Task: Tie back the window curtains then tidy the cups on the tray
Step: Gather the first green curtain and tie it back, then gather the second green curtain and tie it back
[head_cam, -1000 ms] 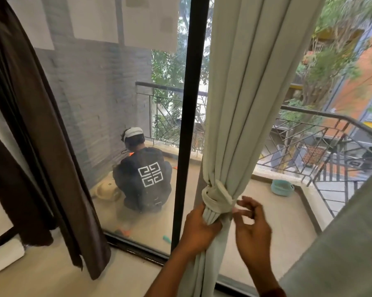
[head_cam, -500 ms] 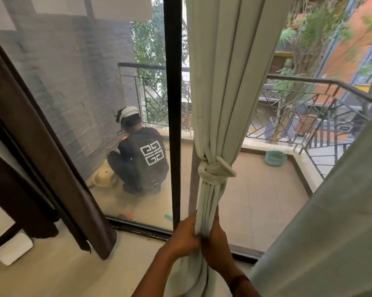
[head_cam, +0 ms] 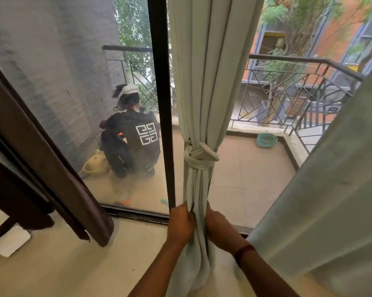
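Cloth fills the middle of the head view: the curtain [head_cam: 202, 82], pale green, hangs from the top centre to the lower centre, gathered at mid-height by a knot [head_cam: 199, 154]; it looks soft, light and limp, likely to slip and bunch rather than resist, so the surest hold seems to be the bundled tail just under the knot, where the folds pack thick; the left hand [head_cam: 179, 226] grips that tail at lower centre, fingers curled into the folds; the right hand [head_cam: 218, 226] closes on its other side, fingertips hidden by cloth; both sit well below the knot; a second curtain [head_cam: 330, 189] hangs loose at the right edge, seemingly not yet tied; a brown curtain [head_cam: 41, 157] hangs at left; cups and tray are out of view.
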